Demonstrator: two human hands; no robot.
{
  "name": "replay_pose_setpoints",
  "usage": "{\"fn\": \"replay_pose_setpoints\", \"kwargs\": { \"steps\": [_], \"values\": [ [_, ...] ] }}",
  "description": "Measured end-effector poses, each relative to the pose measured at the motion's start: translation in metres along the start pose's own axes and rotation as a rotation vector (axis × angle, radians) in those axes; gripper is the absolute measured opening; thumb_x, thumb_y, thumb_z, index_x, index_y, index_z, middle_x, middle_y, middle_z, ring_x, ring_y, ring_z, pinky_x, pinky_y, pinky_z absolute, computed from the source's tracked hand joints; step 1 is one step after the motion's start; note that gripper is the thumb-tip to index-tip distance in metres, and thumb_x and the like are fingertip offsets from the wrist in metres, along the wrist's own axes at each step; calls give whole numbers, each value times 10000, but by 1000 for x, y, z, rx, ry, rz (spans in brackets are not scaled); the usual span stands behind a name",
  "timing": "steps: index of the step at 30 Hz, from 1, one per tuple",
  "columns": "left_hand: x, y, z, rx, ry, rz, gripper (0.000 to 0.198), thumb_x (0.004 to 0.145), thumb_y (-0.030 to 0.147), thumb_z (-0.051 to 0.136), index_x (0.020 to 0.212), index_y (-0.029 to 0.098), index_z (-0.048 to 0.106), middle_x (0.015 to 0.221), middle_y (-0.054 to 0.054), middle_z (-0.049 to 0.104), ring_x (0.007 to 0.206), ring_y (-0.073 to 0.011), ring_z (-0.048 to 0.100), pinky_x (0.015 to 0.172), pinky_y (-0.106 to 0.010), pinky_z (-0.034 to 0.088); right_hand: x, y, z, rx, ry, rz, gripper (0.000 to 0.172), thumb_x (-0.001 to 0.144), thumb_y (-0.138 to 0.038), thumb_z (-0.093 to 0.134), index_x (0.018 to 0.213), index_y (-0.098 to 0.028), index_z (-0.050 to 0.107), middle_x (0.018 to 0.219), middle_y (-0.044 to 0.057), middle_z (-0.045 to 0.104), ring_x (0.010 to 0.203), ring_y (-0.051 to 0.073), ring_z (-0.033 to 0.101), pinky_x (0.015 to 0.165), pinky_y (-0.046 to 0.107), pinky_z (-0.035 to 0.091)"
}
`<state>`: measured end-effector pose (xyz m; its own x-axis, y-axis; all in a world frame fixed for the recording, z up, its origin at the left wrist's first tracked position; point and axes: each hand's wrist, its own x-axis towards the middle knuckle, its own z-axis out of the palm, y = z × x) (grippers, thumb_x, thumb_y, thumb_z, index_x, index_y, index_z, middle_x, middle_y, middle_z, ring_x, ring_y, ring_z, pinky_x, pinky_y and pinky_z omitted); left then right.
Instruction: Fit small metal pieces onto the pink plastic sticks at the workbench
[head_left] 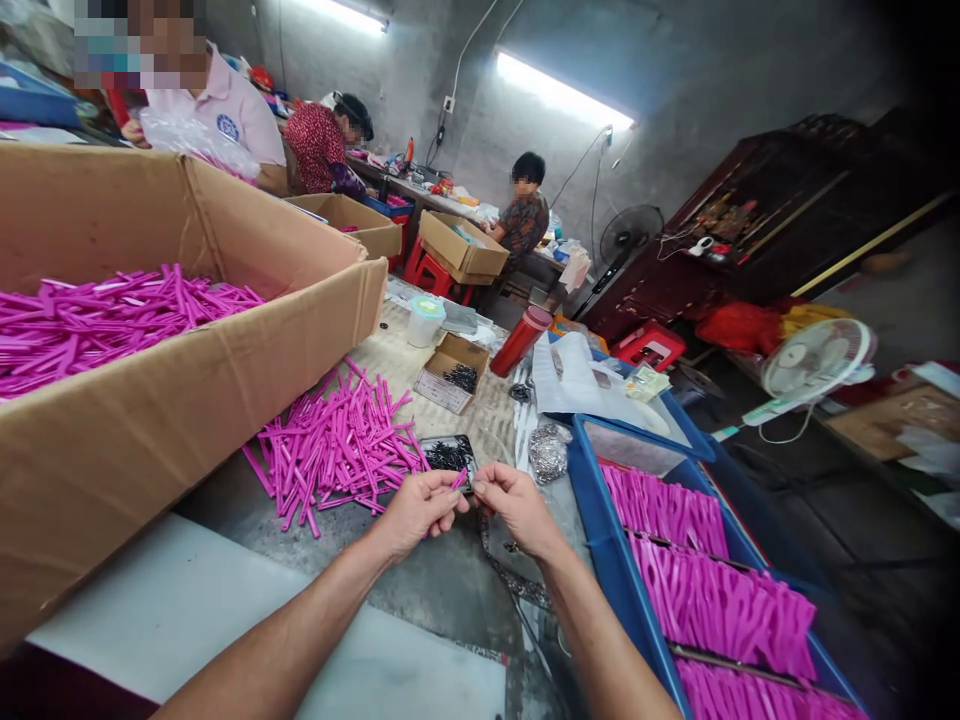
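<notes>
My left hand (426,510) is closed on a slim magenta plastic stick (459,480), whose tip pokes out past the fingers. Close beside it, my right hand (514,503) is pinched at the stick's end; whatever lies between its fingertips is too small to make out. Just beyond both hands sits a small dark tray (471,452) with tiny black parts (448,455). A loose pile of magenta sticks (337,445) spreads to the left of the hands. Under my right wrist lies a dark patterned strap (517,580).
A big cardboard box (247,370) of magenta sticks stands left. At right, a blue crate (600,540) holds rows of magenta pieces. Farther back are a small carton (442,390), a red flask (521,340), a lidded tub (425,322) and a bag of metal bits (549,452). Several people sit beyond.
</notes>
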<state>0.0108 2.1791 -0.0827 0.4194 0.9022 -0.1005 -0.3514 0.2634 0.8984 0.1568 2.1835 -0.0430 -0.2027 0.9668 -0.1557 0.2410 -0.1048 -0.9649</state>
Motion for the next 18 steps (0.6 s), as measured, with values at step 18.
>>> {"fn": "replay_pose_setpoints", "kwargs": {
  "steps": [18],
  "values": [
    [-1, -2, 2, 200, -57, 53, 205, 698, 241, 511, 846, 116, 579, 626, 4, 544, 409, -43, 392, 375, -160, 269, -3, -5, -1, -7, -13, 58, 167, 608, -301, 529, 537, -164, 464, 467, -47, 458, 428, 74, 348, 429, 211, 256]
  ]
}}
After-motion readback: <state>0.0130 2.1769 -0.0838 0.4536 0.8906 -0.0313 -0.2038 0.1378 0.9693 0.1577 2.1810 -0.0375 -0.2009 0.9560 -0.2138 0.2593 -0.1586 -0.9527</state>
